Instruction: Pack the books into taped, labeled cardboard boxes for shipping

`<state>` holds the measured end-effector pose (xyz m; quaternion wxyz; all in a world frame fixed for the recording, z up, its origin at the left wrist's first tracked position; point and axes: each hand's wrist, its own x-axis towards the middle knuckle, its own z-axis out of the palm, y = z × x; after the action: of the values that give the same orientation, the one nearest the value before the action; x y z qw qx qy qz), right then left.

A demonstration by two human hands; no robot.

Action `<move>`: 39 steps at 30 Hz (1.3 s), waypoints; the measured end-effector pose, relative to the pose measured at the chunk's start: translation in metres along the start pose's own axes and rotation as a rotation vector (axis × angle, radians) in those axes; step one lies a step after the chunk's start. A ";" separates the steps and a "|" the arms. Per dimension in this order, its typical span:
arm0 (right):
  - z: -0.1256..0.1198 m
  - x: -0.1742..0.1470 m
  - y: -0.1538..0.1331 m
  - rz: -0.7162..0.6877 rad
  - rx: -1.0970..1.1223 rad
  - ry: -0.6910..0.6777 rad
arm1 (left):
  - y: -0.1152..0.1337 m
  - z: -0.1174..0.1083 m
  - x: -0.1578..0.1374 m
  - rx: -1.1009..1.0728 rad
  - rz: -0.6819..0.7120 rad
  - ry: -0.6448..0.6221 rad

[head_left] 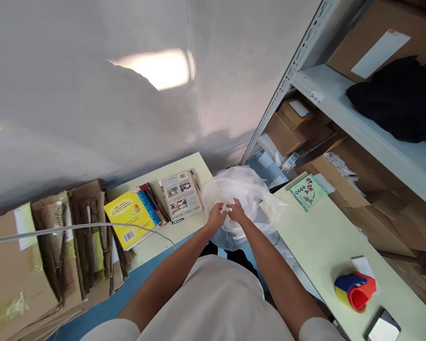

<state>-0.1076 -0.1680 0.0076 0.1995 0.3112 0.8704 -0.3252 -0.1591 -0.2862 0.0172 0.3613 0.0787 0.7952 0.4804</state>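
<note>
Overhead and ahead, a smooth grey wall (pixel 74 85) with a faint sheen fills the background, and to the right stands a white metal shelving unit (pixel 362 130) with slotted uprights, loaded with brown cardboard boxes (pixel 287 132) and a limp, matte black cloth (pixel 399 102). At the left edge leans a thick row of flattened brown cardboard (pixel 24 274), its edges ragged and corrugated. A smooth pale-green counter (pixel 315 237) runs along the right, and another pale-green counter (pixel 151 251) sits on the left. Between them, in front of the person, bulges a translucent white plastic bag (pixel 241 182), crumpled and filmy, its folds spilling against the right counter's corner. Flat rectangular books lie on the left: a glossy yellow book (pixel 131 218) and a grey book with photos (pixel 181 194). A green printed booklet (pixel 307 191) lies on the right, well apart from a curved blue, red and yellow plastic object (pixel 348 283) and a dark-edged phone (pixel 382 327). Close together over the bag, the left hand (pixel 217 215) and right hand (pixel 237 211) have bent fingers; whether they pinch its film, I cannot tell.
</note>
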 end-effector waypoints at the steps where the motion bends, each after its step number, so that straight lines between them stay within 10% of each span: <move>1: 0.002 0.001 -0.002 0.009 -0.005 0.012 | -0.001 -0.001 0.000 0.001 0.002 0.000; 16: -0.097 -0.079 0.019 -0.192 0.134 0.464 | 0.035 0.025 0.001 -0.010 0.118 -0.134; 23: -0.178 -0.145 0.022 -0.450 0.046 0.565 | 0.083 0.035 -0.016 0.290 0.574 0.008; 27: -0.215 -0.156 0.027 -0.514 0.027 0.648 | 0.116 0.032 -0.011 0.425 0.589 0.001; 34: -0.220 -0.128 0.070 -0.478 0.134 0.636 | 0.159 0.012 -0.006 0.924 0.541 0.041; 39: -0.231 -0.136 0.103 -0.578 0.281 0.577 | 0.181 0.058 -0.036 0.866 0.662 -0.207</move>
<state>0.0274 -0.0033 0.2006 -0.1956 0.1568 0.8892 -0.3827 -0.1353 -0.1667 0.1676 0.2022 0.5126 0.8132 0.1871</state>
